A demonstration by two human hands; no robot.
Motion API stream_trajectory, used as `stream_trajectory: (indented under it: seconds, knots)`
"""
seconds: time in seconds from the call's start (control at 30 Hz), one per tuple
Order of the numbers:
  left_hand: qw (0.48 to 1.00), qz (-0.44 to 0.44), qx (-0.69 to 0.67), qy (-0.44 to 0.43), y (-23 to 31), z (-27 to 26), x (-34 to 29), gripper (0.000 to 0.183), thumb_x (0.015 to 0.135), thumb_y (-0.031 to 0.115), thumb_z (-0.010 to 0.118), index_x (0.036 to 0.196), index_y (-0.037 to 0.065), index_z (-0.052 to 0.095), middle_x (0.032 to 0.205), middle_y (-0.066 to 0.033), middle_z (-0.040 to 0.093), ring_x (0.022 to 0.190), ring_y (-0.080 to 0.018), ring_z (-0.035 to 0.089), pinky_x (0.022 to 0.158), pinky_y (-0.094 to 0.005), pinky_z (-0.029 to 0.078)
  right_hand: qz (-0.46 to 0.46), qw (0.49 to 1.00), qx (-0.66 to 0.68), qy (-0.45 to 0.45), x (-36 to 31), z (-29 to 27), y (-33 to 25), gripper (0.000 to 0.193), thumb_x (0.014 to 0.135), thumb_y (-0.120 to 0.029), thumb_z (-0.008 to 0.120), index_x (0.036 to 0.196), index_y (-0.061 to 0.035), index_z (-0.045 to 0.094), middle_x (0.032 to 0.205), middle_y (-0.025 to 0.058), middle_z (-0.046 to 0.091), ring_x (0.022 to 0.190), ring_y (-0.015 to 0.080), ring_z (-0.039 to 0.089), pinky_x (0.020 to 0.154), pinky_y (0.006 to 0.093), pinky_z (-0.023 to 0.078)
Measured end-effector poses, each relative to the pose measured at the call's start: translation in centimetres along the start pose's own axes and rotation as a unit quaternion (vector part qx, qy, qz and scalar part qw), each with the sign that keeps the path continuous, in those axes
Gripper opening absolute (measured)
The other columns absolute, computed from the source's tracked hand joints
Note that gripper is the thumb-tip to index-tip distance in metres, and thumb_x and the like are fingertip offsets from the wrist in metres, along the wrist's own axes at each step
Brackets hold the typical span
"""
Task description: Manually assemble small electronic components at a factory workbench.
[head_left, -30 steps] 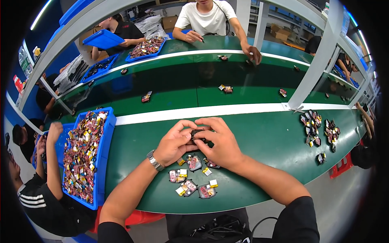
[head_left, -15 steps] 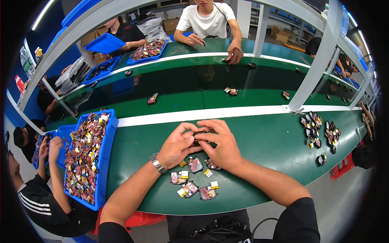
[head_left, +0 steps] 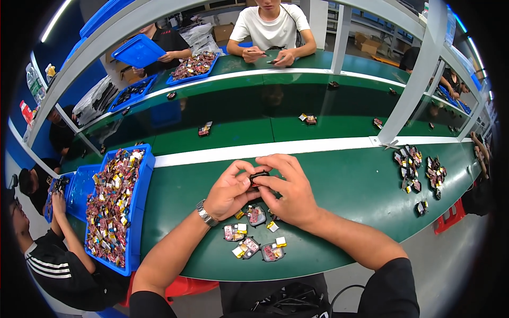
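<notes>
Between both hands, above the green bench, is a small black casing (head_left: 258, 176) with a bit of red along its lower side. My left hand (head_left: 231, 190), with a metal watch on the wrist, pinches it from the left. The fingers of my right hand (head_left: 290, 192) close on its right side and partly cover it. Just below my hands lie several small electronic assemblies, dark clear-backed shells with pink circuit boards and yellow-and-white cells, such as one assembly (head_left: 273, 252) at the near right. Another assembly (head_left: 256, 214) sits right under my fingers.
At the left stands a blue tray (head_left: 137, 212) heaped with similar assemblies. Clusters of assemblies (head_left: 408, 169) lie at the right of the bench. Beyond a white rail (head_left: 212, 155), a green conveyor belt (head_left: 254, 130) carries scattered pieces. Co-workers sit across and at the left. A grey post (head_left: 411, 79) rises at right.
The black casing has turned slightly in my fingers, while my hands stay in place. Pieces on the belt have shifted a little right. The person opposite has drawn a hand back, holding a dark piece.
</notes>
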State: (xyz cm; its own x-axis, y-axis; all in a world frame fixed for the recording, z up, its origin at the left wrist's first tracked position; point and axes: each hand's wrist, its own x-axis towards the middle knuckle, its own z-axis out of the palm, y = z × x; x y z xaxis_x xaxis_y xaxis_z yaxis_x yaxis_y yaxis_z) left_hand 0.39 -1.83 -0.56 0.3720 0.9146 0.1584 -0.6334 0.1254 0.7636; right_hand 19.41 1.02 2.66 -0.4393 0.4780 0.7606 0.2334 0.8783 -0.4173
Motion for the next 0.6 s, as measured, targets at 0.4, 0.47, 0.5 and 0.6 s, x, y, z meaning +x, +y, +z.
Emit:
stream_trajectory:
  seconds: [0.4, 0.47, 0.5, 0.6]
  knots:
    - [0.999, 0.024, 0.017, 0.027, -0.5, 0.3, 0.0, 0.02, 0.097, 0.013, 0.057, 0.113, 0.012, 0.046, 0.144, -0.0168, 0.043, 0.124, -0.0239, 0.052, 0.104, -0.0461, 0.044, 0.11, 0.988, 0.094, -0.048, -0.1, 0.3, 0.5, 0.024, 0.072, 0.0, 0.068, 0.095, -0.0066, 0.074, 0.131, 0.0101, 0.057, 0.123, 0.0327, 0.048, 0.101, 0.0417, 0.042]
    - [0.998, 0.031, 0.025, 0.039, -0.6, 0.8, -0.1, 0.02, 0.097, 0.014, 0.057, 0.113, 0.012, 0.046, 0.144, -0.0169, 0.043, 0.124, -0.0237, 0.052, 0.104, -0.0459, 0.044, 0.12, 0.983, 0.124, -0.054, -0.1, 0.3, 0.7, 0.023, 0.074, -0.001, 0.069, 0.095, -0.0073, 0.075, 0.136, 0.0099, 0.054, 0.127, 0.0329, 0.044, 0.104, 0.0425, 0.04]
    - [0.998, 0.035, 0.029, 0.044, -0.6, 0.9, -0.1, 0.02, 0.097, 0.015, 0.057, 0.113, 0.012, 0.046, 0.145, -0.0172, 0.042, 0.124, -0.0238, 0.052, 0.104, -0.046, 0.044, 0.121, 0.983, 0.124, -0.055, 0.1, 0.3, 0.7, 0.023, 0.074, -0.001, 0.069, 0.095, -0.0073, 0.075, 0.136, 0.0099, 0.054, 0.127, 0.0329, 0.044, 0.104, 0.0425, 0.04]
    - [0.998, 0.038, 0.036, 0.043, -0.5, 0.9, 0.0, 0.02, 0.097, 0.016, 0.057, 0.114, 0.012, 0.046, 0.145, -0.0175, 0.041, 0.124, -0.024, 0.052, 0.103, -0.0458, 0.045, 0.108, 0.987, 0.1, -0.062, 0.2, 0.0, 0.8, 0.022, 0.075, -0.002, 0.069, 0.096, -0.0074, 0.075, 0.138, 0.0098, 0.052, 0.13, 0.0331, 0.042, 0.106, 0.0426, 0.038]
